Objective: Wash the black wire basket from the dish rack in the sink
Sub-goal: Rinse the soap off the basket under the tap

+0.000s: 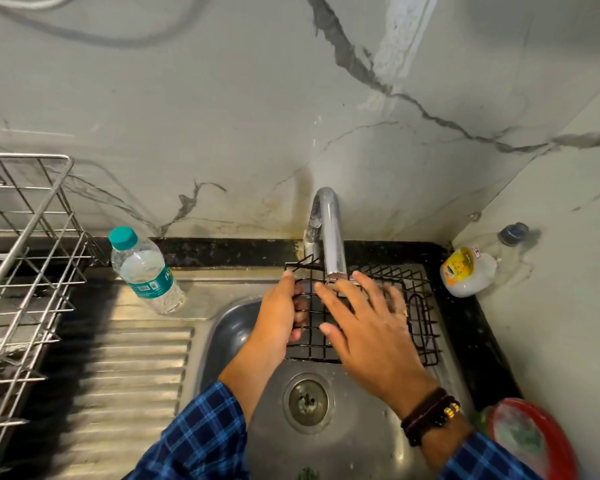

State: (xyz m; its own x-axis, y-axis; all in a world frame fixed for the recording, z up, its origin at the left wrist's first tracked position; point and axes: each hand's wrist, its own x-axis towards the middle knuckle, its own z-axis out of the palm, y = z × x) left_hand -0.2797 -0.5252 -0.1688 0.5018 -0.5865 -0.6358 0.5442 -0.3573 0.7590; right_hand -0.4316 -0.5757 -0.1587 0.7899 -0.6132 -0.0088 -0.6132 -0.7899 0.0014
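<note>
Our left hand point(283, 308) curls round the left edge of the black wire basket point(421, 327), held over the sink point(354, 431) beneath the tap point(331, 233); our right hand point(368, 323) lies flat on its wires, fingers spread.

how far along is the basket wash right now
Done: the black wire basket is out of the dish rack and held in the sink under the faucet. In hand: the left hand grips its left edge while the right hand lies flat on the wires. Left: finishing the scrub and rinse; running water is not clearly visible.
</note>
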